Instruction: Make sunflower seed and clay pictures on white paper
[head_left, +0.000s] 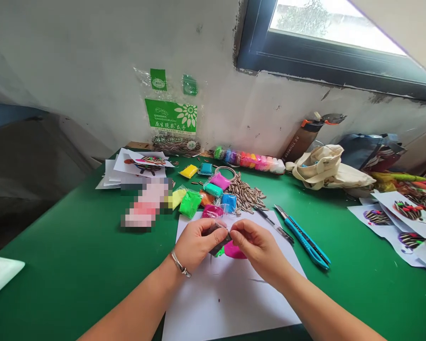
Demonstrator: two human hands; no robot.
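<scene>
My left hand [194, 245] is closed round a small packet of black modelling clay [217, 240], its clear wrapper sticking up at the top. The fingertips of my right hand [260, 247] pinch together at the packet's right edge; whether they hold wrapper or clay is hidden. Below both hands lies a white sheet of paper [227, 310]. On it, partly covered by my fingers, are a flat magenta clay shape [235, 251] and a bit of green clay [220, 253]. A tiny dark speck sits lower on the sheet.
Several coloured clay packets [190, 203] and a heap of sunflower seeds [246, 193] lie beyond the paper. A pen [275, 224] and a blue utility knife [305, 241] are at right. Seed-decorated pictures [412, 210], a bottle [301, 137] and a cloth bag [321, 166] stand farther out.
</scene>
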